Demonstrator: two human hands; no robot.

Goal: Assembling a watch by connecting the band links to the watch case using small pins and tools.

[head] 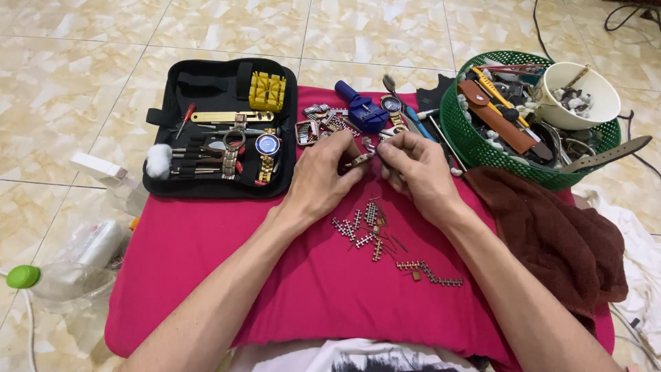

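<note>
A: Both hands pinch something?
B: Yes, the left hand [323, 172] and right hand [413, 169] close their fingertips on a small watch-band piece [359, 160], above the red cushion [206, 275], near the loose links [365, 227].
A: Advice?
B: Probably keep it low over the cushion, grip steady.

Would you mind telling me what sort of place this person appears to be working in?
Probably a home floor used as a makeshift watch-repair spot. An open black tool case and loose bracelet links lie on a red cushion set on a marble-patterned tiled floor, beside a green basket of straps and parts.
</note>
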